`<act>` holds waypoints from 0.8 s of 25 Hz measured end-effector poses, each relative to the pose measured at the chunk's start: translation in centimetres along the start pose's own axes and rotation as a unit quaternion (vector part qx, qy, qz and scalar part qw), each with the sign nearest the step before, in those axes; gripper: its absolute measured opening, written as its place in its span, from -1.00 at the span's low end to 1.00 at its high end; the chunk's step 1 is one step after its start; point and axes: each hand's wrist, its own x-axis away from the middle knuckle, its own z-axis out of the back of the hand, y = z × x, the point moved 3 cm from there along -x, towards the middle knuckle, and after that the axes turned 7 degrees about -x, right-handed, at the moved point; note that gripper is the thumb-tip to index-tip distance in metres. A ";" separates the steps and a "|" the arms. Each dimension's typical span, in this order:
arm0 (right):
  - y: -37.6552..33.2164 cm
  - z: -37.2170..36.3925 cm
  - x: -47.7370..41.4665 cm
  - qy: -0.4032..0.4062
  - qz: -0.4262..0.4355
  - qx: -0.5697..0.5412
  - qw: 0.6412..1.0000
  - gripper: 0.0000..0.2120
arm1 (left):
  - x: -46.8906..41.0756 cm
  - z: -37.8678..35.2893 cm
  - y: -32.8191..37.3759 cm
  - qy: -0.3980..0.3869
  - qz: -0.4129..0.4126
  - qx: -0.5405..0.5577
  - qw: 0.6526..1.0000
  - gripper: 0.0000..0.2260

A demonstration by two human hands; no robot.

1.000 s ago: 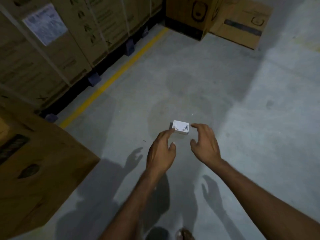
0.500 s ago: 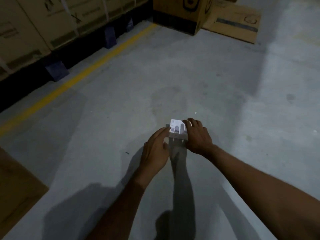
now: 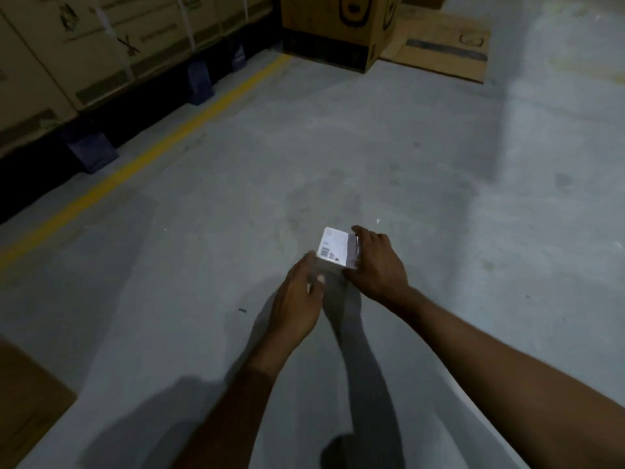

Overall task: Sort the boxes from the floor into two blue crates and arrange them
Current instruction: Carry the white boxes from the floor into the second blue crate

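— Cardboard, far left: entry?
— Stacked cartons [image 3: 101, 45] on dark pallets. A yellow line [image 3: 142, 157] is painted on the grey floor [image 3: 473, 231] in front of them. The corner of another brown carton [image 3: 23, 401] shows at the lower left edge.
— Left hand?
— My left hand [image 3: 297, 306] reaches forward, fingers fairly straight, tips at the near left corner of the small white box [image 3: 338, 247]. Motion blur there; I cannot tell whether it grips or only touches.
— Box position?
— Centre of view, between my two hands, over the floor, printed face tilted up toward me. Whether its underside touches the floor: cannot tell.
— Right hand?
— My right hand [image 3: 380, 269] holds the box's right side, fingers curled round its far edge, thumb toward the near corner.
— Further right?
— A large brown box [image 3: 338, 25] stands at top centre. A flattened cardboard sheet [image 3: 439, 45] lies just beside it, on its right.
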 end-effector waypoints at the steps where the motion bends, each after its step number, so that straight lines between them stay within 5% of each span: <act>1: -1.6 1.7 1.1 0.039 0.038 -0.010 0.998 -0.17 | 0.4 1.2 1.2 0.015 0.028 0.033 0.999 -0.52; 4: -8.3 7.1 4.1 0.089 0.132 -0.008 0.987 -0.27 | 2.4 5.7 5.2 0.052 0.086 0.151 0.983 -0.46; 8: -18.3 15.8 6.9 0.061 0.197 -0.038 0.978 -0.32 | 5.6 13.4 10.9 0.100 0.134 0.271 0.948 -0.55; 13: -30.0 30.1 8.9 -0.006 0.117 -0.249 0.961 -0.12 | 10.3 28.1 21.6 0.161 0.150 0.341 0.914 -0.84; 16: -37.0 38.6 9.4 -0.047 0.082 -0.358 0.929 -0.08 | 13.2 37.3 27.9 0.170 0.177 0.316 0.917 -0.72; 20: -46.0 48.8 10.8 -0.047 0.135 -0.331 0.933 -0.31 | 19.1 46.8 36.0 0.174 0.199 0.263 0.928 -0.45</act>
